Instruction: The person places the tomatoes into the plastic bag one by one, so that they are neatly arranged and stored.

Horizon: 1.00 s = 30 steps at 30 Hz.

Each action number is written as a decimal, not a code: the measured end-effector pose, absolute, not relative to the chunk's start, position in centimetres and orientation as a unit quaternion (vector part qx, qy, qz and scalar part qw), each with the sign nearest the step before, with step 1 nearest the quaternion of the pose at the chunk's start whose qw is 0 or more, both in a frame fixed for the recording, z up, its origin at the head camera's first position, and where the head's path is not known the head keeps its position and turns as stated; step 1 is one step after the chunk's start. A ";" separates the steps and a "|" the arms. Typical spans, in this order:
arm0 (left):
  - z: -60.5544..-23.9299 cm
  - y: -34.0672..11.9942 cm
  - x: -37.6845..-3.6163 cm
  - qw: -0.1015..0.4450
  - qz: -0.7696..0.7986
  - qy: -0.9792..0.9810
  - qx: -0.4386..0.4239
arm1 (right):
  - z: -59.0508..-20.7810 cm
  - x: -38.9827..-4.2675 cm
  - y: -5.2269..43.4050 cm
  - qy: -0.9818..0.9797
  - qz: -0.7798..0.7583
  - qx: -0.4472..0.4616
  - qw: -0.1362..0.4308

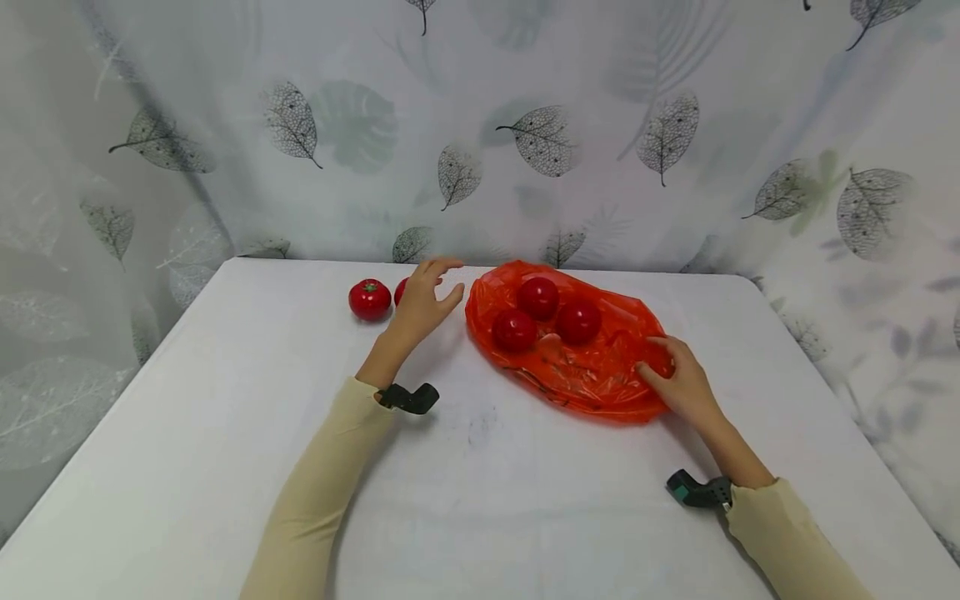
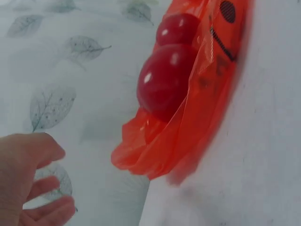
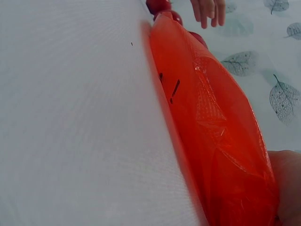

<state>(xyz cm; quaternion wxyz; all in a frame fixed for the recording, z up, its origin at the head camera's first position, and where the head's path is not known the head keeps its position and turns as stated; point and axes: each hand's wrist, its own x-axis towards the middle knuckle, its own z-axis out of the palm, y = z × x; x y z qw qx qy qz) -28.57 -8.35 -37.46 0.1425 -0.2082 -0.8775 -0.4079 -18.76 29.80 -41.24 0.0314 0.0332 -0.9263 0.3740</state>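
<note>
A crumpled red-orange plastic bag lies spread on the table, with three glossy red tomatoes grouped on it. In the left wrist view, two tomatoes show inside the bag's raised edge. My left hand hovers left of the bag, holding nothing, its thumb and fingers apart. At the bag's right end, my right hand grips the plastic, fingers on the far side and thumb on the near side. In the right wrist view the bag hides most of that hand.
Left of the bag stands a tomato with a green stem; another tomato is partly hidden behind the left hand. The white table ends at a leaf-patterned curtain at the back and sides. Each wrist wears a dark camera mount.
</note>
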 end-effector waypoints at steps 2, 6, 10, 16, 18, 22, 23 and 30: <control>-37.6 -9.0 -28.5 0.136 -0.402 -0.888 -0.178 | -41.3 -18.7 29.7 -0.927 0.373 0.035 0.031; -37.8 -10.0 -28.5 0.124 -0.397 -0.896 -0.154 | -41.2 -18.7 29.6 -0.927 0.373 0.034 0.028; -38.1 -10.7 -28.7 0.121 -0.401 -0.896 -0.149 | -41.2 -18.7 29.7 -0.927 0.372 0.033 0.030; -38.4 -11.6 -29.0 0.094 -0.378 -0.914 -0.112 | -41.3 -18.7 29.6 -0.927 0.374 0.031 0.029; -38.6 -11.7 -29.2 0.088 -0.363 -0.923 -0.096 | -41.4 -18.6 29.6 -0.926 0.375 0.031 0.030; -38.8 -12.0 -29.6 0.081 -0.345 -0.932 -0.076 | -41.6 -18.7 29.6 -0.925 0.378 0.032 0.034; -39.0 -12.0 -29.7 0.078 -0.342 -0.934 -0.073 | -41.6 -18.7 29.6 -0.924 0.380 0.031 0.033; -39.8 -11.9 -29.6 0.070 -0.328 -0.940 -0.066 | -41.5 -18.8 29.9 -0.925 0.378 0.035 0.029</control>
